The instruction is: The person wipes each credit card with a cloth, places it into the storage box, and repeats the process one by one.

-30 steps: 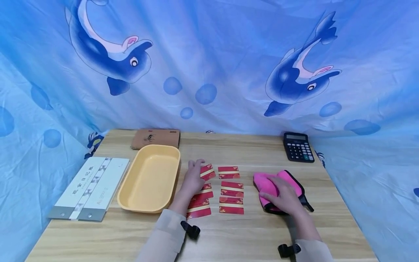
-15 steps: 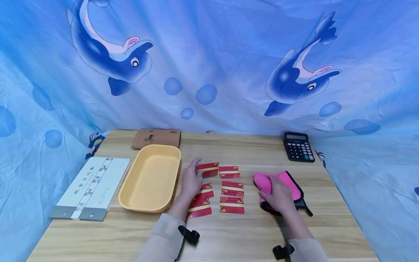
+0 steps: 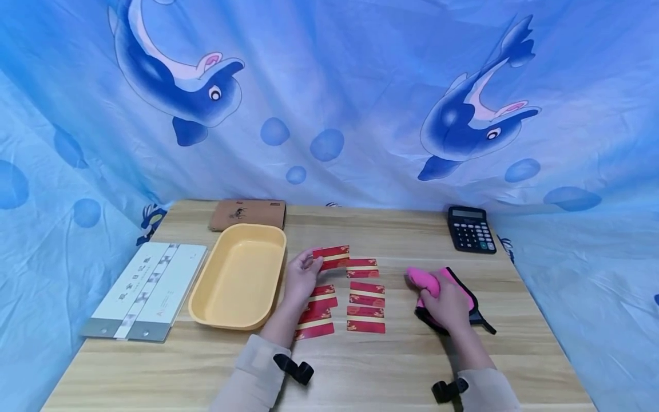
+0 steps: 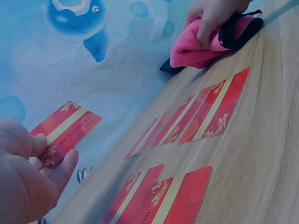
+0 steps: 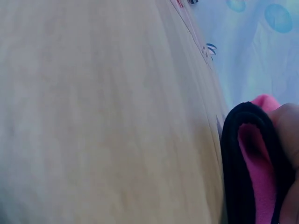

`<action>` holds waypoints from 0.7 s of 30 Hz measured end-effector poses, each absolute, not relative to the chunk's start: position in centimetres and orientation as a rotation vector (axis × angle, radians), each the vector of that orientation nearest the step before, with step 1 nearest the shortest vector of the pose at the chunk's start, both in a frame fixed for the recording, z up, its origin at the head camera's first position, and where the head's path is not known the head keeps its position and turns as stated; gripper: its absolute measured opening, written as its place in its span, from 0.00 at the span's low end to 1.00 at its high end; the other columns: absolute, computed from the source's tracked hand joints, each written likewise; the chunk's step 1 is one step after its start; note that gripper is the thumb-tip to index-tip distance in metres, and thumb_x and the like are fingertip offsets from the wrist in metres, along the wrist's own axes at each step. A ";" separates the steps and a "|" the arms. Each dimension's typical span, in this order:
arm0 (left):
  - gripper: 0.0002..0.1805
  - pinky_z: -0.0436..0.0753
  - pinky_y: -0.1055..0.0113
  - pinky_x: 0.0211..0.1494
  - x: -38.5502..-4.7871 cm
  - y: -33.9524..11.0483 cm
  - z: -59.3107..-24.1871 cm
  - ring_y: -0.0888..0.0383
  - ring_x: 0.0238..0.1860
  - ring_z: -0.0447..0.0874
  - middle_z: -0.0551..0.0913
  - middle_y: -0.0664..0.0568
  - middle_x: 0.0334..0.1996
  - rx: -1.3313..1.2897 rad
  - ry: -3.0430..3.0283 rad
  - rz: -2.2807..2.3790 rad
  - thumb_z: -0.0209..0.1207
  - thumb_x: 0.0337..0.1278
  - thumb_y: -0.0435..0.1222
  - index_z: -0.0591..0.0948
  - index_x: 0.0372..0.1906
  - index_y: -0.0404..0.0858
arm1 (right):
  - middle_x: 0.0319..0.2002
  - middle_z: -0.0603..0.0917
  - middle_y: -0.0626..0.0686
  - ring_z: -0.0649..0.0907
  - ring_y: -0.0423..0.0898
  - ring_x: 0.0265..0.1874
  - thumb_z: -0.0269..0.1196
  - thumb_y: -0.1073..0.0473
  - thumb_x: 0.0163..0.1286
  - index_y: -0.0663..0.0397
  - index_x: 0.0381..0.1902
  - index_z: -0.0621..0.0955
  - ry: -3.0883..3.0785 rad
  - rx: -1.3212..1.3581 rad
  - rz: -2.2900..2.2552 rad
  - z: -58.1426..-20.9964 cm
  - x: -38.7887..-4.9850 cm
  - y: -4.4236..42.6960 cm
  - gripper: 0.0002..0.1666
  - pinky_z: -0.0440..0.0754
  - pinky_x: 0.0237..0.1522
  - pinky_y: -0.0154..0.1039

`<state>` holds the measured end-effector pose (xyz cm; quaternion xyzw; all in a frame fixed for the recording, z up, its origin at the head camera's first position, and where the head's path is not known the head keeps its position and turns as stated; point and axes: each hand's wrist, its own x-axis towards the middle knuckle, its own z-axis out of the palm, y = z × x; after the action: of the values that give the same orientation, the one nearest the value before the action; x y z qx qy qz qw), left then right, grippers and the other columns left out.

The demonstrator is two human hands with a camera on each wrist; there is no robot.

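My left hand (image 3: 300, 280) pinches a red card (image 3: 332, 257) with a gold stripe between thumb and fingers, lifted above the table. In the left wrist view the card (image 4: 70, 129) shows printed digits and a gold pattern. More such cards lie flat in two columns, such as one at the right column's far end (image 3: 362, 268) and one at the near left (image 3: 315, 330). To the right, my right hand (image 3: 449, 304) grips a bunched pink cloth (image 3: 424, 280) with black edging and a strap. The right wrist view shows the folded cloth's black border (image 5: 240, 154) close up.
A yellow plastic tray (image 3: 280, 272) stands left of the cards. Beyond it lies a brown wallet (image 3: 249, 214); a white and grey account book (image 3: 149, 286) is at the far left. A black calculator (image 3: 471, 230) sits at the back right, before a blue dolphin curtain (image 3: 360, 86).
My left hand has picked up the far left card and raised it off the table, tilting it up. My right hand has closed further round the pink cloth, bunching it.
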<state>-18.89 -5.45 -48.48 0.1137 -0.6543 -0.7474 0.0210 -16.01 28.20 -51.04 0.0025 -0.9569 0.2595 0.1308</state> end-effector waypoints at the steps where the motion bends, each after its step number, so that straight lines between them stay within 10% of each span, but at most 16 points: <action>1: 0.22 0.87 0.54 0.54 -18.9 -5.5 -48.4 0.47 0.53 0.85 0.82 0.35 0.56 0.345 -1.993 -2.364 0.58 0.71 0.30 0.75 0.67 0.32 | 0.43 0.86 0.65 0.83 0.59 0.38 0.67 0.60 0.62 0.61 0.59 0.80 -2.771 -0.025 0.772 -50.9 -16.1 28.3 0.27 0.80 0.38 0.56; 13: 0.23 0.87 0.61 0.52 -18.4 -5.6 -46.9 0.48 0.49 0.88 0.81 0.33 0.57 0.196 -1.976 -2.500 0.53 0.76 0.33 0.71 0.69 0.29 | 0.53 0.81 0.64 0.77 0.57 0.42 0.59 0.38 0.74 0.54 0.71 0.70 -2.632 -0.316 1.048 -48.3 -15.8 27.8 0.38 0.74 0.36 0.44; 21: 0.23 0.83 0.52 0.58 -18.1 -5.5 -45.8 0.47 0.45 0.89 0.82 0.35 0.57 0.095 -2.001 -2.489 0.53 0.77 0.34 0.71 0.69 0.29 | 0.49 0.86 0.60 0.82 0.52 0.35 0.71 0.56 0.65 0.57 0.61 0.80 -2.326 0.035 0.953 -47.0 -15.0 25.4 0.27 0.77 0.31 0.43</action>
<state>-18.06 -5.45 -45.85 0.0296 -0.6259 -0.7789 -0.0267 -14.99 25.42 -46.96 0.0133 -0.8801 0.3604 0.3089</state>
